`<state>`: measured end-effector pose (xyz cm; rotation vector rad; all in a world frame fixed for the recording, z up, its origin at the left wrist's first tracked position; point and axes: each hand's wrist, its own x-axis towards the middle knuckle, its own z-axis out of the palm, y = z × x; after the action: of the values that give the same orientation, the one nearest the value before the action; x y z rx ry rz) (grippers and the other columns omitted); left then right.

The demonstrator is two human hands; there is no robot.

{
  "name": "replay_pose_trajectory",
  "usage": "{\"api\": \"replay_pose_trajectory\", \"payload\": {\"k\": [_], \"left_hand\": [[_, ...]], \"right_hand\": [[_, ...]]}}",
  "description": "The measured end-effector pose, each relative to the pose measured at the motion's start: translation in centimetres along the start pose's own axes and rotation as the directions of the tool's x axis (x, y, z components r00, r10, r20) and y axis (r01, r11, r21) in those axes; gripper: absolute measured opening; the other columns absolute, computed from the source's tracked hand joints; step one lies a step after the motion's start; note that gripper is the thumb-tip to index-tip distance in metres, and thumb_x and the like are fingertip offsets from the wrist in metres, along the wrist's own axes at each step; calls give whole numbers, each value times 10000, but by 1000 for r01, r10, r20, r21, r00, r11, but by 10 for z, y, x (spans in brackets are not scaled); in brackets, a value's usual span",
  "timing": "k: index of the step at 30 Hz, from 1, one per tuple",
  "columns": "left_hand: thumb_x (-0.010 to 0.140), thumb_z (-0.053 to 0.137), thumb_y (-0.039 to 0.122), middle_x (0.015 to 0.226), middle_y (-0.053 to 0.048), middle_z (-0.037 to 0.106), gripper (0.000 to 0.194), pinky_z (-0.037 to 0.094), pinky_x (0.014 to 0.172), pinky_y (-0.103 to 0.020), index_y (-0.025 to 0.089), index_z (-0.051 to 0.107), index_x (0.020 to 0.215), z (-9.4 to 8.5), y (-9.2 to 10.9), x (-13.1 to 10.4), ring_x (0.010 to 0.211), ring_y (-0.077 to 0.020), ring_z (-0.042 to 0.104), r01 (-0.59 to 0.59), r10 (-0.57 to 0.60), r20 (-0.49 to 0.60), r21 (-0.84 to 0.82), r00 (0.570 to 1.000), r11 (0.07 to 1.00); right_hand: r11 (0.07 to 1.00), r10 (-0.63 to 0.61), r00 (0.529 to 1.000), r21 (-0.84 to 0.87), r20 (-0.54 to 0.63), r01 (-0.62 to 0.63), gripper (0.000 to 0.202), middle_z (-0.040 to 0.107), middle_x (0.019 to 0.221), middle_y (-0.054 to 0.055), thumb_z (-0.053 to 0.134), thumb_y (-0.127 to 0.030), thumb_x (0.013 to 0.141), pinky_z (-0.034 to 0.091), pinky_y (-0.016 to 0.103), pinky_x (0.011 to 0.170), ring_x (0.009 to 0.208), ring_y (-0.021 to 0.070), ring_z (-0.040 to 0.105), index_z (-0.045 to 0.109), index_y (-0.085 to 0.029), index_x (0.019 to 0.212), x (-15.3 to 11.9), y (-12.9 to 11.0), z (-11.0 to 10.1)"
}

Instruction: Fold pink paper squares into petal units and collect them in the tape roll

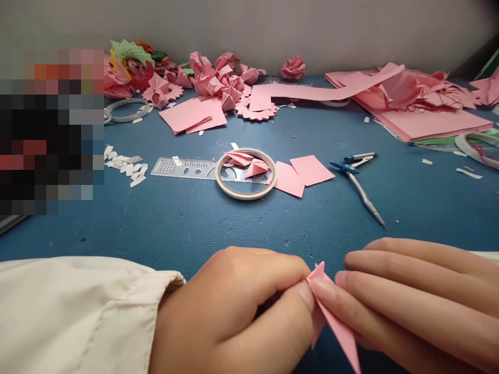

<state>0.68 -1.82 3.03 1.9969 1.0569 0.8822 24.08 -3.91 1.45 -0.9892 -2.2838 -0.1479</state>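
Between my two hands, at the bottom right of centre, is a small folded piece of pink paper (338, 332) with a pointed tip at the top and a long narrow flap below. My left hand (241, 306) pinches it between thumb and bent forefinger. From the other side, my right hand (413, 296) presses the paper with its thumb, while its other fingers lie stretched out together above. Beyond the hands lies a roll of double-sided tape (220, 184) on a clear plastic ruler (167, 167), with small folded pink pieces inside its ring. Pink paper squares (312, 170) lie beside it.
A compass (360, 188) lies right of the squares on the blue table (156, 223). White paper scraps (127, 165) are heaped at left. Along the wall are folded pink paper flowers (218, 78), a pink strip (312, 93) and stacked pink sheets (432, 124). Another tape roll (128, 110) lies at far left.
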Motion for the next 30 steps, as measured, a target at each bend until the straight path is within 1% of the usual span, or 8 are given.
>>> {"api": "replay_pose_trajectory", "payload": {"k": [3,5,7,14,16,20,24,30], "left_hand": [[1140,694,378,959,179,898,185,600,626,-50,438,869,1132,1,-4,-13,722,-81,850,123,-131,-120,-74,984,990],[1120,711,465,999,145,917,163,469,447,-38,406,863,1127,-2,-9,-19,718,-95,850,99,-127,-191,-150,973,984],[1035,861,370,1196,127,929,262,595,606,-46,430,852,1290,-8,-12,-20,854,-125,892,170,-160,94,-112,983,979],[1229,593,536,1111,127,933,330,578,594,-24,385,860,1106,-10,-1,-6,881,-108,897,141,-142,-5,109,990,984],[1251,532,572,1082,133,932,433,560,558,-19,365,833,1019,-6,2,-2,852,-98,892,134,-122,-74,178,990,975],[1252,545,413,796,143,831,442,520,501,-26,302,668,842,-3,2,8,731,-68,853,4,-2,-12,172,1000,985],[1267,457,323,589,141,634,484,412,400,-92,273,484,786,-3,1,12,496,-48,681,-70,80,-58,154,995,986],[1268,502,332,640,134,665,478,423,423,-110,275,556,796,-6,5,6,499,-51,662,-39,43,-37,102,998,994]], "right_hand": [[999,30,999,31,-36,-29,128,773,817,-16,650,-323,1240,528,396,599,675,198,710,725,-260,1158,3,3,6],[999,37,999,35,-34,-36,224,764,797,-18,561,-358,1280,523,402,609,657,195,697,722,-259,1160,5,3,7],[997,43,999,60,-25,-42,259,759,789,-24,508,-328,1295,533,395,631,654,191,699,719,-264,1160,6,2,6],[980,69,995,180,70,-81,281,841,978,18,490,-436,1285,658,346,777,829,215,814,694,-341,1452,10,19,-7],[895,143,970,393,199,-212,170,793,883,-13,626,-481,1240,627,274,641,665,169,740,693,-327,1217,17,25,-9],[589,382,797,542,468,-600,604,719,696,-14,573,-764,1191,540,225,518,591,147,676,781,-303,861,34,24,-9],[440,349,736,591,581,-676,591,748,722,-12,645,-838,1124,532,239,545,622,154,665,854,-346,872,38,20,-6],[353,352,702,607,619,-712,488,727,738,-13,695,-772,1129,507,273,562,622,163,616,847,-354,930,31,26,-3]]}}
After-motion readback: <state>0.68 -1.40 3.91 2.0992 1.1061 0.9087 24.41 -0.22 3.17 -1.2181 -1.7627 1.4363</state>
